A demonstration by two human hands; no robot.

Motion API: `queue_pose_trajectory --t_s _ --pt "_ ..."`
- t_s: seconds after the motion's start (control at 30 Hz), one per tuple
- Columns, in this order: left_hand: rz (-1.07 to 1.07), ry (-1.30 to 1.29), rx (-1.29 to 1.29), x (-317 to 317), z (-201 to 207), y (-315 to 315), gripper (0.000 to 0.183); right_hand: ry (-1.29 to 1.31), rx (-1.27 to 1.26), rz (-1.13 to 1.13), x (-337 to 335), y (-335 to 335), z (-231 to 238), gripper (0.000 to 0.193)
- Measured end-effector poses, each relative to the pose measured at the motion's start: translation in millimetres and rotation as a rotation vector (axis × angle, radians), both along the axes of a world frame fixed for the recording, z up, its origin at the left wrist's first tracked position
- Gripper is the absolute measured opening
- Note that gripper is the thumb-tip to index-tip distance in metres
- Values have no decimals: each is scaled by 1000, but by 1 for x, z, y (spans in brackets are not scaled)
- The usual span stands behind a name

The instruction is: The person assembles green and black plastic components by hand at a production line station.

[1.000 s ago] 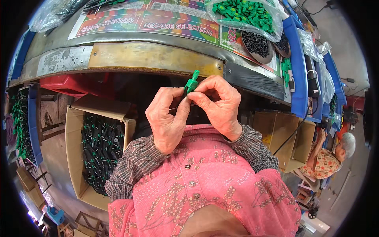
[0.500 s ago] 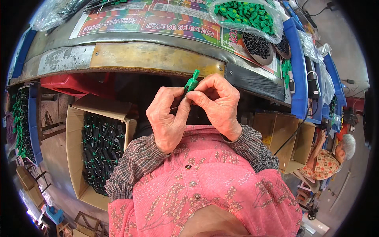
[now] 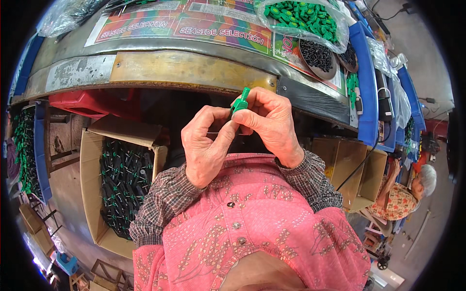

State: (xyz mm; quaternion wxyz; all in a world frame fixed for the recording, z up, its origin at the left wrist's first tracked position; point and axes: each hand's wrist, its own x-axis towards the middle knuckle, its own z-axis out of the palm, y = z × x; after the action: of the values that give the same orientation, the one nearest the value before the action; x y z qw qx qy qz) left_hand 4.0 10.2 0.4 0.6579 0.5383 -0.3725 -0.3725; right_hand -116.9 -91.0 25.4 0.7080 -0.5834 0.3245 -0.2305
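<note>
A green plastic piece with a ribbed, screw-like stem [image 3: 241,102] stands upright between my hands, just in front of the bench edge. My right hand [image 3: 274,128] grips it, thumb across its lower front and fingers curled behind. Close against its left side, my left hand [image 3: 205,145] is closed in a pinch between thumb and forefinger. A dark edge shows at those fingertips, but most of what they hold is hidden. Below the green piece a thin metal rod [image 3: 213,133] runs crosswise between the two hands.
On the bench [image 3: 194,68] lie a bag of green pieces [image 3: 301,19] and a dish of small black parts [image 3: 316,57]. A carton of black-and-green pieces [image 3: 127,184] stands at lower left. Blue bins [image 3: 364,82] line the right; another person [image 3: 400,196] sits beyond.
The green piece has tilted slightly to the right and turned in my fingers. My right hand's thumb now lies more over its front. Both hands have shifted only a little.
</note>
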Motion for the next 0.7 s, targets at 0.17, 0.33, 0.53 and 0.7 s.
queue_pose_trajectory --t_s 0.17,0.33,0.53,0.7 --pt "-125 276 65 5 10 -1 8 -3 -3 25 0 -5 6 16" --pt "-134 307 109 4 14 2 8 148 -117 42 -2 -3 9 16" --pt "67 -562 9 5 18 -2 39 -9 -59 -78 -5 1 13 13" --pt "176 -785 -46 3 24 -7 47 -75 -129 -118 -3 -4 18 18"
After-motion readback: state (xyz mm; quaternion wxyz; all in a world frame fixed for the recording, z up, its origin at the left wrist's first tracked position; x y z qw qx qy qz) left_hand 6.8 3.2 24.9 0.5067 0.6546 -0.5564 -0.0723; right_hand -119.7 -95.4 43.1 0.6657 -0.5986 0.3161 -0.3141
